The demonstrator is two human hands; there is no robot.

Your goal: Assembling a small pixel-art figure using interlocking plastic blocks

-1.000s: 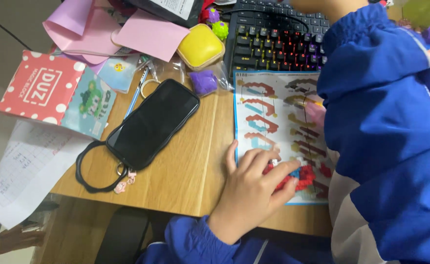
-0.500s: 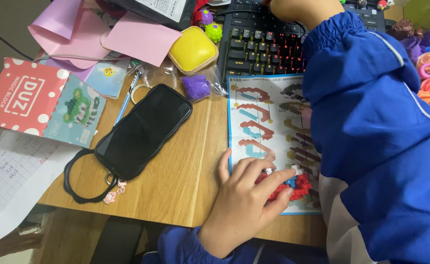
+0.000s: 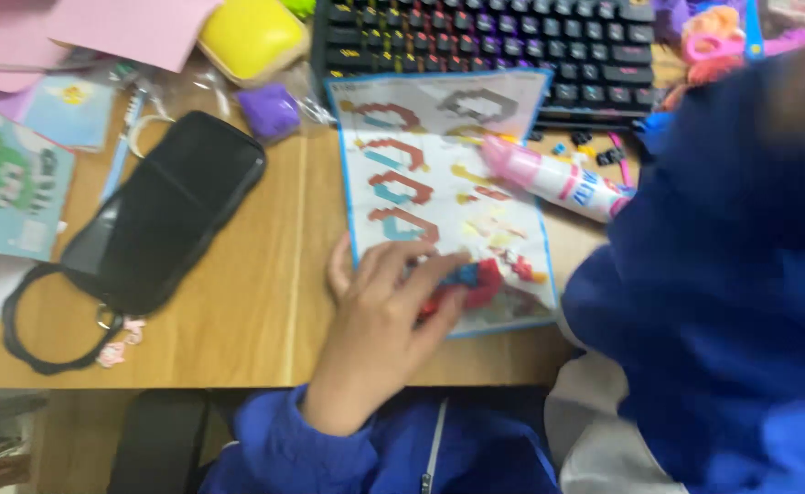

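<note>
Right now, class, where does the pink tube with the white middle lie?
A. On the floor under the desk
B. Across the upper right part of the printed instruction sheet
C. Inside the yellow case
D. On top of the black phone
B: the pink tube lies slantwise over the upper right part of the instruction sheet, below the keyboard and well apart from the black phone.

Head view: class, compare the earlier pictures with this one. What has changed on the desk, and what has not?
The blue sleeve has drawn back toward the right, uncovering a pink tube lying on the instruction sheet. The left hand stays on the red and blue brick model; the black phone lies unmoved.
</note>
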